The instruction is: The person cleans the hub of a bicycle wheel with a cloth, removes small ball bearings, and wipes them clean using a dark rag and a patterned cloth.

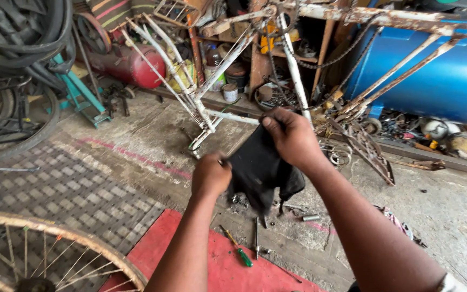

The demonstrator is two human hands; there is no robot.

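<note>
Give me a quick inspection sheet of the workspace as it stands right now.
Surface: concrete floor, dirty, with a red mat and a patterned mat.
Job's things: black rubber piece, held up between both hands.
Clutter: screwdriver on the red mat; small metal tools and bits on the floor under the hands.
Grippers: left hand pinches the rubber's left edge; right hand grips its top.
Cables: nothing seen; a chain hangs from the bicycle frame.
Surroundings: white bicycle frame, spoked wheel, tyres, red cylinder, blue tank, cluttered shelves.
</note>
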